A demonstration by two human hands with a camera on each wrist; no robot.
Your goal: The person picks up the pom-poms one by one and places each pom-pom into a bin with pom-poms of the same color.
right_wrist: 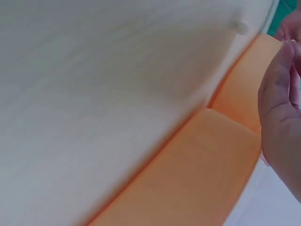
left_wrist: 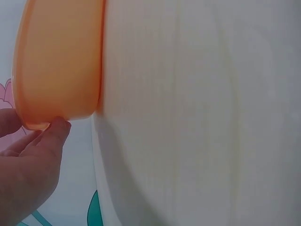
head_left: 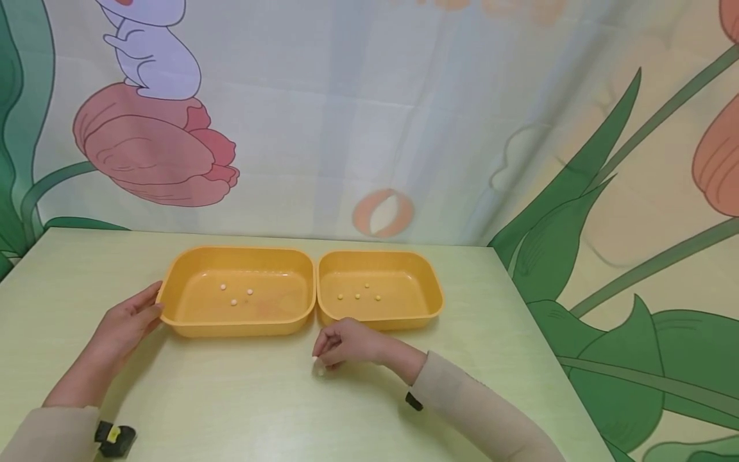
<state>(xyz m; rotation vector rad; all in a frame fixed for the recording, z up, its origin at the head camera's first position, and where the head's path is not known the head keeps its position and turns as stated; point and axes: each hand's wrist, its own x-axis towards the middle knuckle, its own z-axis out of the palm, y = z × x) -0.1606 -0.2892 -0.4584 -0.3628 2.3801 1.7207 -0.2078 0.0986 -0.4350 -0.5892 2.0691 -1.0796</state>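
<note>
Two yellow trays stand side by side on the table. My left hand [head_left: 124,327] holds the left end of the larger tray [head_left: 237,330], fingers and thumb at its rim and end wall, as the left wrist view also shows. Inside that tray lie three small whitish balls [head_left: 233,302]. In front of the gap between the trays, my right hand [head_left: 353,343] pinches a small white ball [head_left: 315,360] between thumb and fingertips. Just below it in the head view, a similar pale ball [right_wrist: 241,28] lies on the table. The smaller tray [head_left: 385,324] holds several small yellowish balls [head_left: 357,296].
The pale table [head_left: 242,404] reaches back to a printed curtain [head_left: 277,141] with flowers and leaves. A black strap device [head_left: 117,441] is on the left wrist, and part of another [head_left: 414,402] shows at the right sleeve.
</note>
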